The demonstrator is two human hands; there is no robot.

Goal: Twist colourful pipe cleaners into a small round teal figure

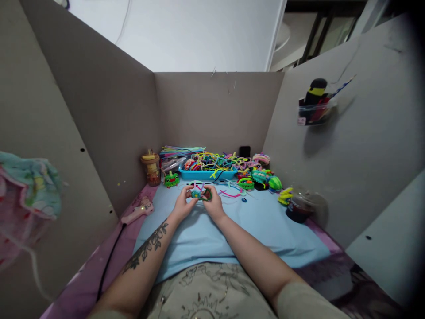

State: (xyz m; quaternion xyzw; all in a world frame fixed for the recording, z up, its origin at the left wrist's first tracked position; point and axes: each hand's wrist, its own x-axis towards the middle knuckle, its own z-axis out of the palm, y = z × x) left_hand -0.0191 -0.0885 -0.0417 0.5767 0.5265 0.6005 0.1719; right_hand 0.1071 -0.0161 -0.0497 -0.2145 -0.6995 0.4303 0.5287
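Observation:
Above the blue cloth [186,241], my two hands are close together in front of me. My left hand [183,206] is closed on a teal pipe-cleaner piece [196,194] with a small yellowish spot. My right hand [215,207] pinches a brown piece with a dark green edge [207,195]. Whether the two pieces are joined I cannot tell. Thin purple and pink stems stick up by the fingers. Just beyond the right hand lie loose pink pipe cleaners [231,195] and a small dark blue oval [244,200].
A blue tray [208,175] heaped with pipe cleaners stands at the back. Left of it are a green pipe-cleaner figure [171,179] and a brown cup [152,170]. A pink glue gun [137,211] lies left. Several pipe-cleaner pieces [260,176] and a dark lidded bowl [298,210] are right.

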